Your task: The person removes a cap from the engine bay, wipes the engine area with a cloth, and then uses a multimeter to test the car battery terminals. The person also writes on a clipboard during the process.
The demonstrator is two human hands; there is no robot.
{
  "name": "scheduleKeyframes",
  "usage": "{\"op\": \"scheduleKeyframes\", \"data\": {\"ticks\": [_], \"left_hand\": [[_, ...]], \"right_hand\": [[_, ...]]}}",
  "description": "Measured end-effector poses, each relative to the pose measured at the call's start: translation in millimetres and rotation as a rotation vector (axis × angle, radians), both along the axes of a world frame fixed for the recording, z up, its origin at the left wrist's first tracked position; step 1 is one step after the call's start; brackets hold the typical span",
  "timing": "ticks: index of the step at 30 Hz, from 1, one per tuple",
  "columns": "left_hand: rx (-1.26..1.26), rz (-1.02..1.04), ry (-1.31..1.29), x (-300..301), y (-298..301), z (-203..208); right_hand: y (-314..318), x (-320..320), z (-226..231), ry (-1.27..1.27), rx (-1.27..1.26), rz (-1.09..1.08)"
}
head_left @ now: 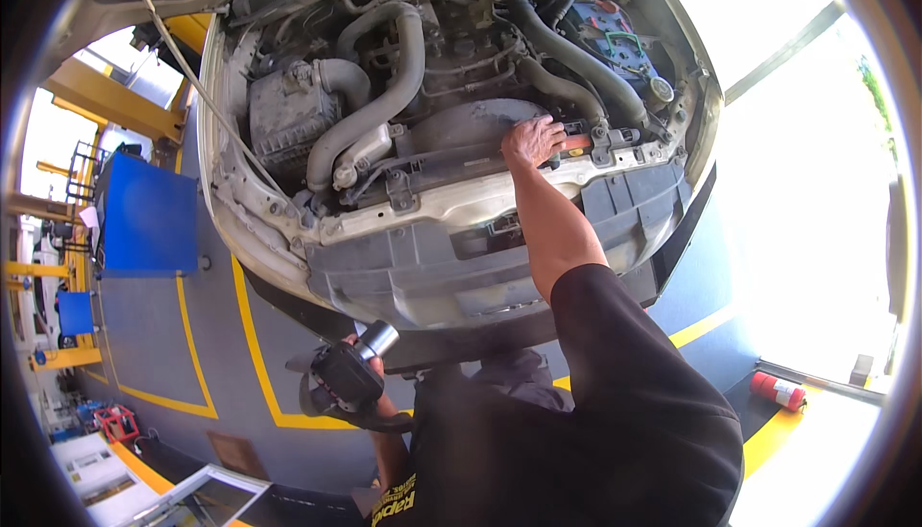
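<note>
Black sleeve [643, 373] up close, right hand [534, 142] loosely curled at the radiator support [451, 200], grip unclear, so steady that power tool [346, 373] left hand [376, 365] clutches.

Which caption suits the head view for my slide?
Right hand at the front of an engine bay, left hand holding a silver-tipped black tool.

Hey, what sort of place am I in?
Most likely a car repair workshop: an exposed engine in front of you, a power tool in your left hand, and yellow floor lines.
</note>
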State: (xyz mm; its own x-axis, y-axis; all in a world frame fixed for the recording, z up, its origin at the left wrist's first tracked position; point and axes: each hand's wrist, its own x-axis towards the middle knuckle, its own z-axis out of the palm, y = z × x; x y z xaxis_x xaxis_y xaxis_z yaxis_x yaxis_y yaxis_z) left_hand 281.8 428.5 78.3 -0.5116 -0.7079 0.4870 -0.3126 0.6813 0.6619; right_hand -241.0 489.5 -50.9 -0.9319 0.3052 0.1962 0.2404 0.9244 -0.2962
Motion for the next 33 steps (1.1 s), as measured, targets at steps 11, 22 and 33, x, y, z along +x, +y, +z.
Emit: {"op": "scheduleKeyframes", "data": {"ticks": [11, 22, 33], "left_hand": [[0.571, -0.216, 0.423, -45, 26, 31], [0.491, -0.277, 0.368, -38, 5, 33], [0.523, -0.459, 0.452, -39, 8, 41]], "right_hand": [[34, -4, -1, 0.111, -0.049, 0.394], [57, -19, -14, 0.154, 0.013, 0.655], [75, -31, -7, 0.137, -0.023, 0.892]]}}
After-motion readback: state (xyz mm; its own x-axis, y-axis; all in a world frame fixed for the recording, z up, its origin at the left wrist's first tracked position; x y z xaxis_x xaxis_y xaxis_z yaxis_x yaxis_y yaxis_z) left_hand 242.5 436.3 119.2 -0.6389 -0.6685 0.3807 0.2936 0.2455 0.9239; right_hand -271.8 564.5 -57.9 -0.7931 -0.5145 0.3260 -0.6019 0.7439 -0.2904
